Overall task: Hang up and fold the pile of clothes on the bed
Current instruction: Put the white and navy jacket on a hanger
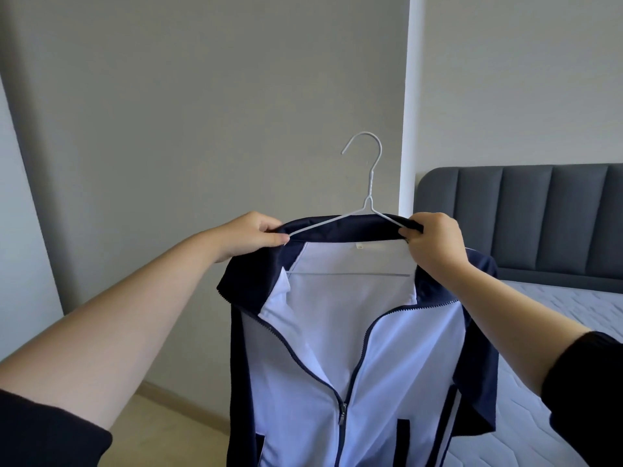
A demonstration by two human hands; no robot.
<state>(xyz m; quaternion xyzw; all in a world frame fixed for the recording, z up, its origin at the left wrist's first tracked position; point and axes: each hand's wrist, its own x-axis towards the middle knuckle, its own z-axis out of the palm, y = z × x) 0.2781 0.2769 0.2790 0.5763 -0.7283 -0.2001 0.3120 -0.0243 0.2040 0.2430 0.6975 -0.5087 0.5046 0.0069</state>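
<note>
Head view, near to far. Black sleeves (43, 433) sit at both lower corners, with bare forearms reaching forward and up. Left hand (251, 235): fingers curled, thumb and forefinger pinching the left end of the collar (337, 227) where the hanger's wire arm meets it. Right hand (433, 242): fingers curled round the right end of the collar, closed on cloth and wire together. Both hands are level with each other. The jacket (404, 365) is held up in the air between them, front facing the camera, hanging down past the lower edge of the frame. It has a white body, a white lining and navy collar and side panels. Its zip (342, 412) is parted at the top, with the slider low on the chest, so the neck falls open in a V. A white wire hanger (369, 193) is inside the jacket: the hook stands upright above the collar, the shoulder arms run under the collar, and the bottom bar shows against the lining. The bed (573, 308) lies behind and to the right, bare quilted mattress showing, apart from the jacket. A grey padded headboard (526, 210) stands at its far end. Pale floor (161, 429) lies lower left, and a plain grey wall (202, 129) stands behind.
</note>
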